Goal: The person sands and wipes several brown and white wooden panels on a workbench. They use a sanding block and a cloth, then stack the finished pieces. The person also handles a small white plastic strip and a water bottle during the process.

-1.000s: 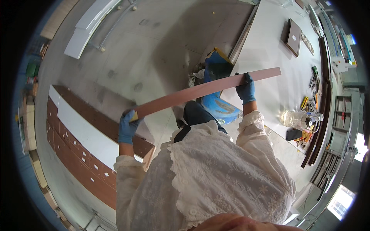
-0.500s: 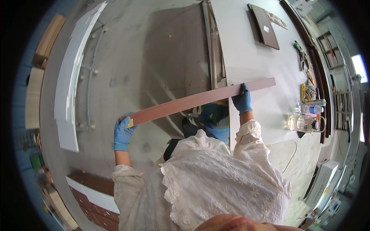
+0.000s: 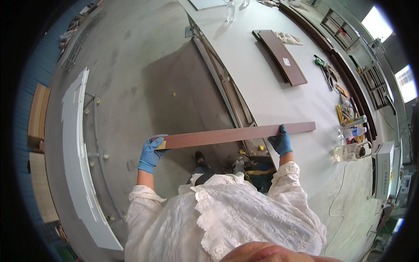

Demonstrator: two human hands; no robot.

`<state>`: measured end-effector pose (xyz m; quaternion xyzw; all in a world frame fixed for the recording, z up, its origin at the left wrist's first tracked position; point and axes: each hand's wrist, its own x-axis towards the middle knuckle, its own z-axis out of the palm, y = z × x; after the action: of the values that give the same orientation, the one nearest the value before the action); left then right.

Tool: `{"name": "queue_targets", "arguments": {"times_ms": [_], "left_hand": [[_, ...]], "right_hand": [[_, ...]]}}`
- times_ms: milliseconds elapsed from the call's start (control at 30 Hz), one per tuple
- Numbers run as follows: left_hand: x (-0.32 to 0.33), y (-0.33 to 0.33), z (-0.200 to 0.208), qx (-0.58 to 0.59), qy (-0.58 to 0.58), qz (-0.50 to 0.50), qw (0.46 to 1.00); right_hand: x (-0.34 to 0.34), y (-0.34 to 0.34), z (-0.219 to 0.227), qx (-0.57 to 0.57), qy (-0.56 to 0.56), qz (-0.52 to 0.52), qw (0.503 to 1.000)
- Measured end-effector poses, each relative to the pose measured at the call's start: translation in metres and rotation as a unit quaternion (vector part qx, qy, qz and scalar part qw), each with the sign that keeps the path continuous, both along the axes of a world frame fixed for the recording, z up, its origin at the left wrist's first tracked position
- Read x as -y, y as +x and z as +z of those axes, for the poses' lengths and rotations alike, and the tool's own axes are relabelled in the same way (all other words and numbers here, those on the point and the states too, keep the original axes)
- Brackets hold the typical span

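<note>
A long, narrow reddish-brown board [image 3: 227, 136] spans the space in front of me, held nearly level. My left hand [image 3: 151, 153], in a blue glove, is closed round the board's left end. Beside its fingers a small yellowish patch [image 3: 162, 145] shows at that end; whether it is tape or a pad I cannot tell. Also blue-gloved, my right hand [image 3: 280, 142] grips the board a little short of its right end, thumb and fingers on either edge. That right end reaches over the white-topped table [image 3: 244, 83].
Brown panels [image 3: 283, 56] lie stacked on the table. Along its right side are a green tape measure [image 3: 319, 61], hand tools, bottles and a clear jug [image 3: 347, 152]. A long white panel [image 3: 76, 144] rests on a wheeled metal rack [image 3: 99, 131] at left. A cable [image 3: 335, 205] runs at lower right.
My view has turned, so the table shows more fully and slants across. The board now sits lower and more level in view, both hands still gripping it.
</note>
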<state>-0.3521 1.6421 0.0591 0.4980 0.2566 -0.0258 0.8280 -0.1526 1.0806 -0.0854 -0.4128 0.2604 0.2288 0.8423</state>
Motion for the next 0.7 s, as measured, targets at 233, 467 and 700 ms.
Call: {"name": "queue_targets", "arguments": {"times_ms": [233,467,700], "left_hand": [[-0.066,0.18,0.006,-0.033,-0.003,-0.103,0.994],[-0.069,0.368,-0.001,-0.029,0.017,-0.196,0.98],[-0.048,0.549,-0.044,-0.066,0.017,-0.261,0.963]], "right_hand": [[-0.009,0.039,0.084,-0.042,-0.779,0.196,0.594],[-0.047,0.21,0.153,0.166,-0.737,-0.075,0.651],[-0.058,0.546,0.104,0.198,-0.78,-0.105,0.584]]}}
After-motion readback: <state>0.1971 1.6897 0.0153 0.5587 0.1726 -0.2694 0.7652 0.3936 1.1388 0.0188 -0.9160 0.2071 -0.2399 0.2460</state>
